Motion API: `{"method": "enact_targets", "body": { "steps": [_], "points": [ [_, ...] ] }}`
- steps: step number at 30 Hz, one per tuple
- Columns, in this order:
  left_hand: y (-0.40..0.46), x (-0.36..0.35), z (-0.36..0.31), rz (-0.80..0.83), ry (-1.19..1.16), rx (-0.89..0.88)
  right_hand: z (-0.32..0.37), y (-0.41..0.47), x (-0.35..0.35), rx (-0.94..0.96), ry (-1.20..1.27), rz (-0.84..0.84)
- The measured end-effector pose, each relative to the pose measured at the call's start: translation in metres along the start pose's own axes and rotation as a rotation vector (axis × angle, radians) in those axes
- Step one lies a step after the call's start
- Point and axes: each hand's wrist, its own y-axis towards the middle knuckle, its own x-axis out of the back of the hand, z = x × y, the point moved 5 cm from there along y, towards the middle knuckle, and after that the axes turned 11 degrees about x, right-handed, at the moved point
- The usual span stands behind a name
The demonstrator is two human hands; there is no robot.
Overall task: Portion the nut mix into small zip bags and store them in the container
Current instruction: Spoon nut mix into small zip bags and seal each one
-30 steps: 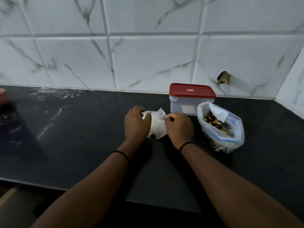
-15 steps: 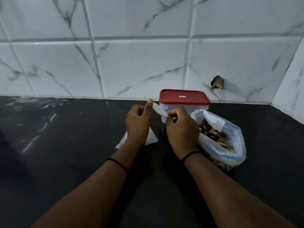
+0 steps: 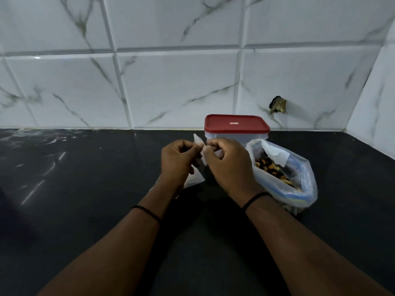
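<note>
While both hands meet over the counter (image 3: 85, 210), the entry reads as follows.

Left hand (image 3: 177, 163): fingers curled, thumb and forefinger pinching one lip of a small bag (image 3: 197, 144). Right hand (image 3: 228, 165): fingers curled, pinching the opposite lip. The bag is held up off the counter, just in front of the container (image 3: 235, 135); whether its mouth is open yet cannot be told.

Change: a second ago both hands worked low at a white bundle of bags on the counter. One bag has since been lifted clear and drawn between the fingers, and the spare bags (image 3: 194, 178) now lie under the left wrist. Judgement: one bag is separated and the opening step is in hand; no nuts are portioned yet.

Nut bag (image 3: 284, 178): large, clear, mouth open and tilted toward the person, nuts visible inside, a white paper flap standing at its rim. It sits just right of the right hand, close to or touching the container's right front.

Container: clear walls, red lid (image 3: 236, 124) fitted on. It must be opened before storing.

Edges and room: tiled wall (image 3: 171, 82) stands close behind the container; a side wall closes the far right. A brass fitting (image 3: 277, 105) projects from the wall above the nut bag. Open counter lies to the left and toward the person, the likeliest room for filling.
</note>
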Motion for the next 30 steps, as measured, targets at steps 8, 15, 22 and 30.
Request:
{"method": "enact_targets", "body": {
  "steps": [8, 15, 22, 30],
  "points": [
    [-0.007, -0.008, -0.001, 0.135, 0.152, 0.009, -0.009, 0.001, 0.011, -0.092, -0.049, 0.054],
    [-0.027, -0.009, -0.034, -0.275, 0.737, -0.350, 0.000, 0.006, 0.029, -0.063, -0.478, -0.017],
    [-0.026, -0.016, -0.016, -0.169, 0.708, -0.199, -0.006, 0.004, 0.027, -0.069, -0.251, -0.032],
    [-0.034, -0.035, -0.016, -0.165, 0.601, -0.113, -0.010, 0.010, 0.051, -0.044, -0.084, -0.033]
  ]
}}
